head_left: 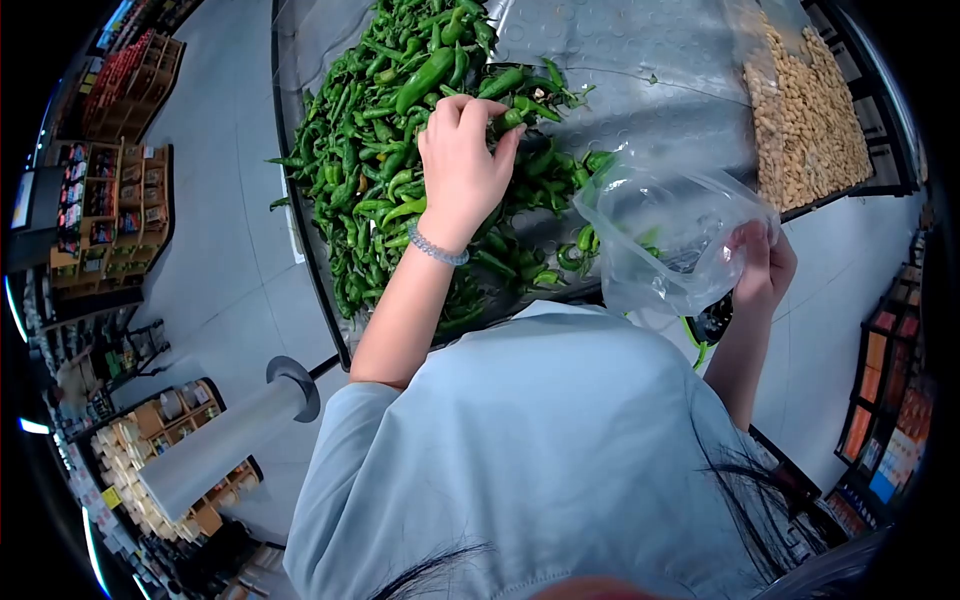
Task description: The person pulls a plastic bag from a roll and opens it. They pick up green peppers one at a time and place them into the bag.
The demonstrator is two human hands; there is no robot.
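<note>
The left hand (460,165) reaches forward onto a big pile of peppers (370,150) that lies on the table (640,70). Its fingers (490,112) are bent together, and the thumb and the first fingers pinch one green pepper (512,118) at the top right side of the pile. The pepper is still touching the other peppers around it. A thin bracelet (437,247) of clear beads sits on the wrist of this hand.

The right hand (765,265) is lower and nearer to the body, at the front edge of the table. Its fingers are closed on the rim of a clear plastic bag (670,240) and hold it up. The bag hangs open toward the pile, just beside the nearest peppers. Something green shows through the plastic, but I cannot tell if it is inside the bag or behind it.

To the right of the bare silver part of the table there is a compartment with pale nuts (810,120), well apart from both hands. On the left, beside the table, a grey roll (225,440) stands out on a holder above the grey floor (215,150). Shop shelves (110,215) with goods stand farther to the left.
</note>
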